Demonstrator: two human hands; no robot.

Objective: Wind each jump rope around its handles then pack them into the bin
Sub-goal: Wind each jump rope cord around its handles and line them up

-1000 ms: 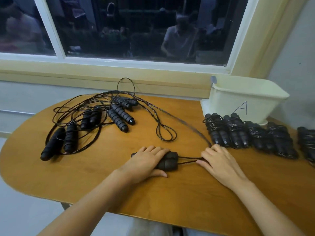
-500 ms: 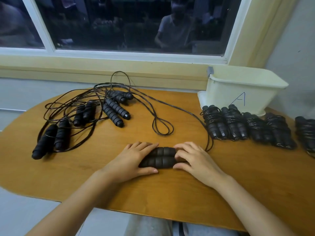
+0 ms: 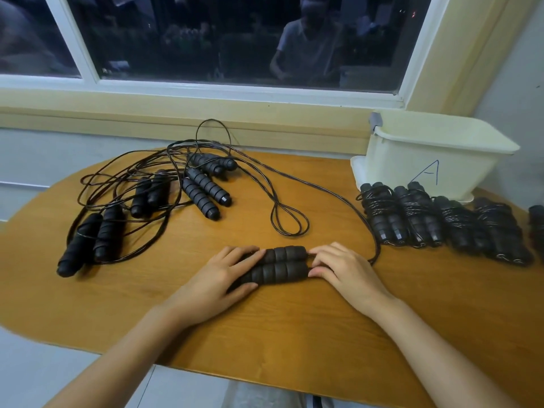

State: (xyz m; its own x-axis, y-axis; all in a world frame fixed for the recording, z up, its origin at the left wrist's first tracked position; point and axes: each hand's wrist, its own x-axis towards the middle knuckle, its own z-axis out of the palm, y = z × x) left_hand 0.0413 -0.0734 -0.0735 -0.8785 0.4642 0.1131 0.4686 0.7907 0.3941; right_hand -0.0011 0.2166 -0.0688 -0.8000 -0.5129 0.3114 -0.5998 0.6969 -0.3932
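While lying side by side at near centre of wooden table (image 3: 294, 328), paired black handles (image 3: 279, 265) gripped at both ends: left hand (image 3: 223, 278) fingers wrapped over left end, right hand (image 3: 344, 269) fingertips and thumb pinching right end. Unwound cord (image 3: 338, 195) trailing back; wound bundles (image 3: 412, 219) beside cream bin (image 3: 426, 160), far right.

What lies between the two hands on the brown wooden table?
In the head view, two black ribbed foam handles lie side by side between the left hand and the right hand; both hands touch them.
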